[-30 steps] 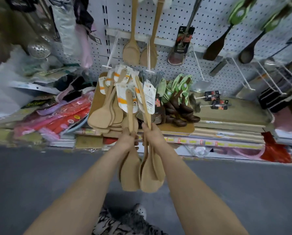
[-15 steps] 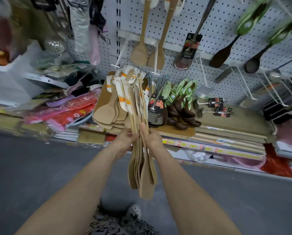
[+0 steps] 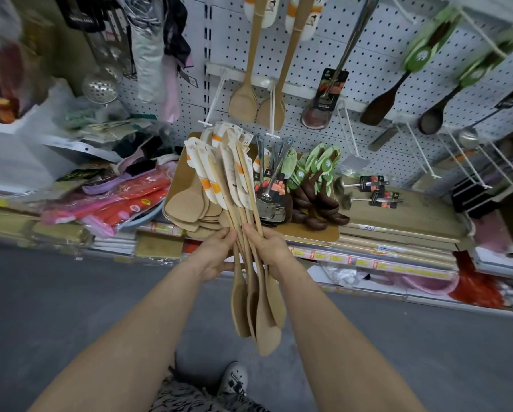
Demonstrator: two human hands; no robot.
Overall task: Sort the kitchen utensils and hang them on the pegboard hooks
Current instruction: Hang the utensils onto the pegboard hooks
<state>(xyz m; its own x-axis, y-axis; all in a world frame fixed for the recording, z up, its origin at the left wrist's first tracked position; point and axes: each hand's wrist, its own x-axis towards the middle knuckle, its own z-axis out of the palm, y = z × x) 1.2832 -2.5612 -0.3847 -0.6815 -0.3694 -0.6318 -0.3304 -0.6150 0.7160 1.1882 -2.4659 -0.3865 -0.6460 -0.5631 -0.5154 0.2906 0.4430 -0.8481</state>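
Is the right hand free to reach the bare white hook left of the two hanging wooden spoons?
Probably not yet: the right hand grips the bundle of wooden spatulas, as does the left hand. The hook itself juts out bare above the bundle, nothing blocking it.

hanging wooden spoons (image 3: 243, 99): tops cut off | left shelf clutter (image 3: 8, 69): blurred; price tags (image 3: 335, 258): unreadable

Shop, prob.: pegboard (image 3: 368, 46) w/ tagged utensils (image 3: 243, 104), price strips (image 3: 332, 257).
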